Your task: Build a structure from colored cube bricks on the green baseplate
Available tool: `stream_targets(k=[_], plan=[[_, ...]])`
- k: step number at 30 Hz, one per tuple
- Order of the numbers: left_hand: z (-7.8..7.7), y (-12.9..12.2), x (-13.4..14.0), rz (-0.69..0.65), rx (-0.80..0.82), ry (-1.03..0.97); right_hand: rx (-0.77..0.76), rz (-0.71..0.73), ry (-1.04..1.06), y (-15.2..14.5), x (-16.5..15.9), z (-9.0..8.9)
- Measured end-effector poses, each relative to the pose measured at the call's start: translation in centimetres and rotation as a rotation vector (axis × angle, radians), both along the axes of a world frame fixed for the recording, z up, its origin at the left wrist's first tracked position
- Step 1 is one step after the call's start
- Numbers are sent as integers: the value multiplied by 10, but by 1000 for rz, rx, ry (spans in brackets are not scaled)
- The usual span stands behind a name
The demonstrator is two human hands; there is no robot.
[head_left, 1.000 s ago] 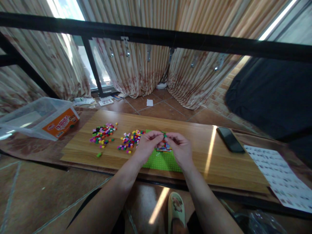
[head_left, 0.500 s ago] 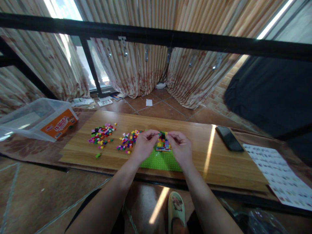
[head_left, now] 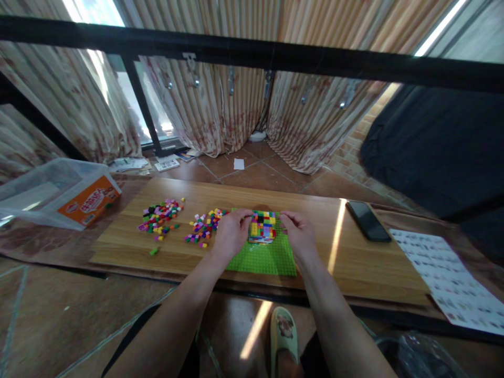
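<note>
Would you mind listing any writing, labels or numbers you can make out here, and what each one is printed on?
No text here can be read for certain.
Orange label on the clear plastic bin: white characters and a small logo, too blurred to quote.
Printed sheet at the right end of the table: rows of small marks, too small to read.
Papers on the floor by the curtain: print too small to read.
Phone: dark screen, no text.

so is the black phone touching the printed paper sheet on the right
Apart. The head view shows bare wood between the black phone and the printed paper sheet.
</note>
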State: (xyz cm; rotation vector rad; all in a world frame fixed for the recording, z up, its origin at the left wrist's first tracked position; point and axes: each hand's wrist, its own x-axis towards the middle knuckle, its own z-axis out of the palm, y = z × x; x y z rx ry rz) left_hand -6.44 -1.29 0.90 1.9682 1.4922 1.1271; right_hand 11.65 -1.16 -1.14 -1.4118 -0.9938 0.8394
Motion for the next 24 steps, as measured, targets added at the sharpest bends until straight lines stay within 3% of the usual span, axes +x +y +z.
stream_targets(k=[7,14,19,24], plan=[[-2,-2,1,-31,83,146,0,37,31,1,-4,-1],[-3,-2,1,-19,75,144,-13,73,29,0,-8,-2],[-1,-2,1,-2,23,5,-10,77,37,-1,-9,-2],[-11,10,1,12,-143,-299,-17,70,58,-1,-10,-1]])
